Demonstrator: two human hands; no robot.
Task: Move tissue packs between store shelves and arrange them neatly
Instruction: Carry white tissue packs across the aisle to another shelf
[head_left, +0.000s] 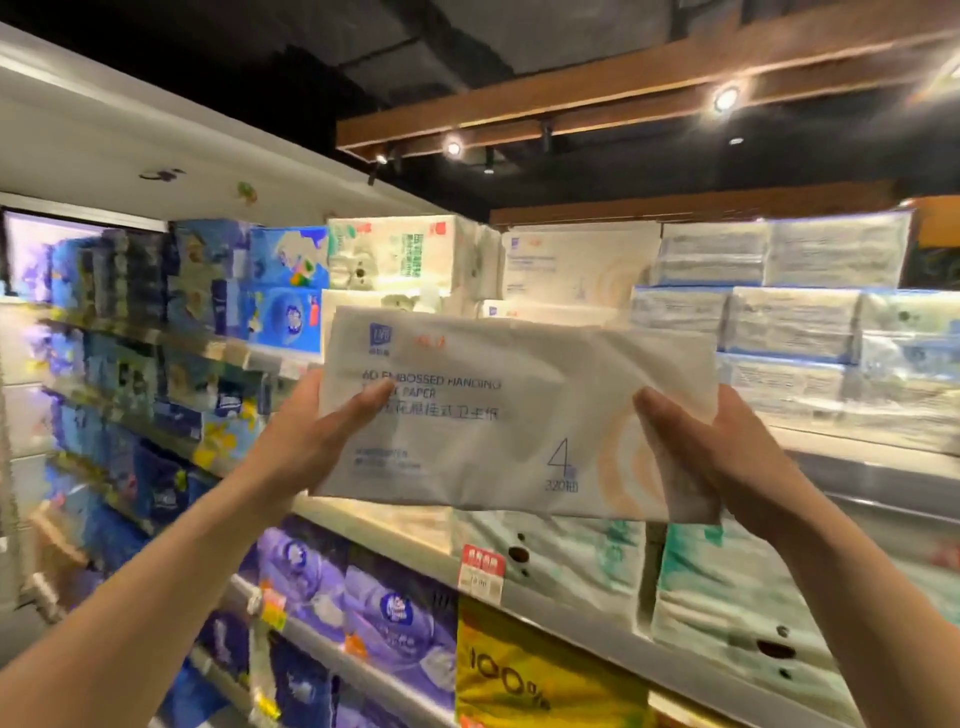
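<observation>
Store aisle, shelves (561, 592) packed with tissue. Stacked on the upper shelf, white packs (571, 265); lower down, purple packs (363, 597) and a yellow pack (519, 675). Held up in front of those stacks, one white tissue pack (493, 415), printed face toward the camera. Grips its left edge with the left hand (317, 436), its right edge with the right hand (717, 452), thumbs on the front. Below, red price tag (483, 566) on the shelf rail

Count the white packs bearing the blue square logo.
3: one white plastic-wrapped pack in left hand and right hand, one stacked behind it, one beneath that. More may be hidden.
</observation>
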